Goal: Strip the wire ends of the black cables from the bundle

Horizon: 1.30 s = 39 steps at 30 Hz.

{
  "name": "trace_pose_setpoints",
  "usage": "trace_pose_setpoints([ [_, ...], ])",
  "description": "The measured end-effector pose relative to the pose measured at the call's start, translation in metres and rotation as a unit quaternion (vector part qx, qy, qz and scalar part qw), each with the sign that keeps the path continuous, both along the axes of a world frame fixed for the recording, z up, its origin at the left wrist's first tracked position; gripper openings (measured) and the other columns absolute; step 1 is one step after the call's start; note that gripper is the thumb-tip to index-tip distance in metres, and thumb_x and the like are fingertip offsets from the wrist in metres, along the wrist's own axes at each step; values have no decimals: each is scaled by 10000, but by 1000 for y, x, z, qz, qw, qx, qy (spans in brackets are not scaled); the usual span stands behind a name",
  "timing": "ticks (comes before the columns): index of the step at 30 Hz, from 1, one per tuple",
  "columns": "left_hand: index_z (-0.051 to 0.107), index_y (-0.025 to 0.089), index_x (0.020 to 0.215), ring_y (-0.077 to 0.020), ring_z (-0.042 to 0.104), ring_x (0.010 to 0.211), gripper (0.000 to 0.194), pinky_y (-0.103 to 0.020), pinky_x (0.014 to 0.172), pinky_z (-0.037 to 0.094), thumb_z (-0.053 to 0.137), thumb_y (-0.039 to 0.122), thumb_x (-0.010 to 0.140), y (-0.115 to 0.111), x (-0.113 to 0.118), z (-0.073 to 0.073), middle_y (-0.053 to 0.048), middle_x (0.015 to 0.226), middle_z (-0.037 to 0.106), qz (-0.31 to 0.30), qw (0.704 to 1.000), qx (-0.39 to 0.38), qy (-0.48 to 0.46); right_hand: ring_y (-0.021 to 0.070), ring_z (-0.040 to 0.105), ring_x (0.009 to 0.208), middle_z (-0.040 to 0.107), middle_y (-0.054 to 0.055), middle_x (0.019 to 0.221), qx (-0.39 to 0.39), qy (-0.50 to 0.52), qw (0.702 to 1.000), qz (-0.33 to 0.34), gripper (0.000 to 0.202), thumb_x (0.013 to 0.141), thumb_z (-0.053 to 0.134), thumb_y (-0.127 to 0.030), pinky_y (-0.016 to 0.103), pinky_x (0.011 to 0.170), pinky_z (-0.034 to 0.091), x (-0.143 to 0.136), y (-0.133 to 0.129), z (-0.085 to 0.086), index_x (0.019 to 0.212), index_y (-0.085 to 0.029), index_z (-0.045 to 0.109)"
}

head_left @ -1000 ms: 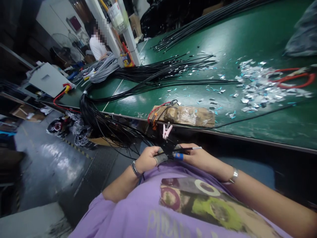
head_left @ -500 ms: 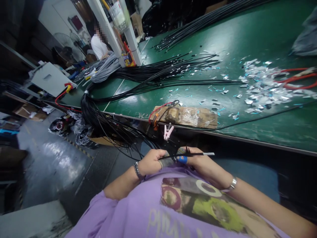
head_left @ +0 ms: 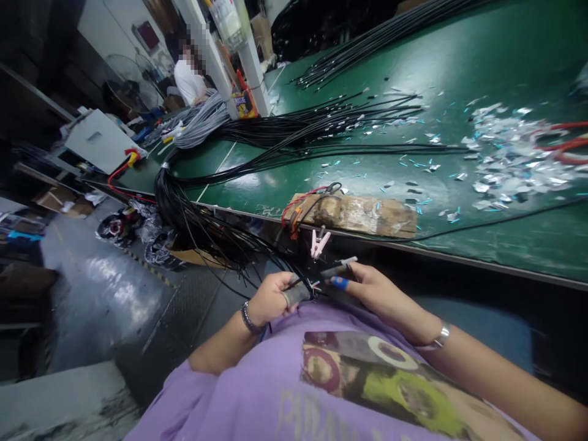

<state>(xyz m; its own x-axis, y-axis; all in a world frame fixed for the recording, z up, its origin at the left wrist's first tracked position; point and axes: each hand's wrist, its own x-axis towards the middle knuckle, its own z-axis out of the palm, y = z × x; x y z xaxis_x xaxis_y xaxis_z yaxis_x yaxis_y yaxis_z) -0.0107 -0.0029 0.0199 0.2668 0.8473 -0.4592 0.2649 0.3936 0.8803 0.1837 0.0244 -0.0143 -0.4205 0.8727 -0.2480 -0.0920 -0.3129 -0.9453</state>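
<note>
Close to the purple shirt, my left hand (head_left: 274, 297) is closed on a black cable, and short coloured wire ends (head_left: 315, 285) show just beyond its fingertips. My right hand (head_left: 362, 283), with blue tape on one finger, pinches a short black piece with a pale tip (head_left: 348, 261). A gap lies between the two hands. Just above them, a pink clip (head_left: 319, 243) hangs at the table edge beside a wooden block (head_left: 376, 215).
On the green table (head_left: 257, 184) lie black cable bundles (head_left: 275, 131), foil scraps (head_left: 509, 159) and red-handled tools (head_left: 569, 144). Cables droop over the edge at the left. A person in white (head_left: 188, 82) is farther back.
My hands have moved apart. The black piece with the pale tip has come away from the cable in my left hand, and coloured wire ends now show. The view has shifted slightly.
</note>
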Motion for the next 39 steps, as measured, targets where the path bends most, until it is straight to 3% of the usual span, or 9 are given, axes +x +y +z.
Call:
trace_pose_setpoints([
  [8, 508, 147, 617, -37, 338, 373, 419, -180, 400, 285, 703, 518, 640, 1, 7, -7, 75, 427, 422, -7, 999, 36, -11, 203, 561, 731, 624, 37, 713, 79, -46, 995, 45, 389, 739, 599, -564, 333, 701, 463, -1, -5, 6, 720, -177, 631],
  [10, 510, 143, 609, -41, 362, 403, 401, -181, 424, 299, 719, 484, 637, 2, 7, -11, 69, 450, 435, -12, 999, 46, -13, 193, 550, 704, 605, 35, 691, 162, -89, 982, 42, 275, 788, 567, -442, 320, 672, 459, -1, -8, 6, 707, -186, 623],
  [15, 494, 145, 571, -51, 393, 435, 404, -183, 436, 299, 756, 451, 595, 4, 8, -12, 61, 468, 457, -40, 999, 34, -9, 185, 509, 685, 577, 54, 710, 398, -170, 900, 45, 93, 730, 520, -187, 322, 662, 435, 1, -10, 6, 699, -194, 608],
  [17, 488, 148, 574, -41, 356, 401, 417, -182, 417, 279, 752, 471, 594, 4, 9, -9, 73, 434, 426, -29, 999, 27, -18, 177, 506, 658, 567, 43, 681, 346, -146, 926, 38, 117, 766, 520, -242, 314, 634, 438, 0, -9, 5, 684, -197, 591],
  [20, 481, 154, 585, -30, 316, 367, 438, -181, 398, 265, 733, 511, 603, 4, 11, -6, 83, 405, 406, 8, 999, 35, -28, 170, 512, 645, 576, 21, 657, 156, -82, 984, 15, 266, 779, 573, -447, 304, 616, 451, -3, -8, 5, 676, -201, 565],
  [24, 464, 159, 578, -29, 314, 353, 467, -183, 393, 264, 722, 548, 594, 3, 12, -5, 82, 388, 409, 28, 998, 46, -27, 131, 463, 599, 566, -5, 653, -1, -4, 1000, -16, 409, 642, 691, -573, 264, 548, 408, -9, -12, 7, 693, -189, 560],
  [29, 451, 163, 568, -26, 312, 343, 478, -181, 388, 259, 709, 565, 601, 3, 14, -4, 84, 385, 413, 26, 999, 39, -25, 64, 284, 464, 426, -76, 533, -88, 61, 994, -33, 469, 559, 752, -580, 222, 432, 243, -13, -14, 4, 700, -188, 538],
  [34, 450, 165, 559, -26, 310, 343, 484, -183, 389, 260, 721, 565, 583, 2, 15, -2, 84, 378, 417, 31, 999, 35, -24, 56, 268, 453, 401, -78, 517, -145, 111, 983, -21, 462, 528, 799, -520, 217, 428, 196, -14, -13, -6, 681, -182, 522],
  [39, 480, 159, 582, -30, 321, 352, 457, -183, 393, 269, 728, 543, 584, 2, 13, -7, 84, 392, 420, 14, 999, 27, -25, 75, 299, 451, 389, -68, 498, -93, 73, 993, -6, 392, 637, 711, -509, 230, 436, 246, -13, -12, -4, 601, -199, 474],
])
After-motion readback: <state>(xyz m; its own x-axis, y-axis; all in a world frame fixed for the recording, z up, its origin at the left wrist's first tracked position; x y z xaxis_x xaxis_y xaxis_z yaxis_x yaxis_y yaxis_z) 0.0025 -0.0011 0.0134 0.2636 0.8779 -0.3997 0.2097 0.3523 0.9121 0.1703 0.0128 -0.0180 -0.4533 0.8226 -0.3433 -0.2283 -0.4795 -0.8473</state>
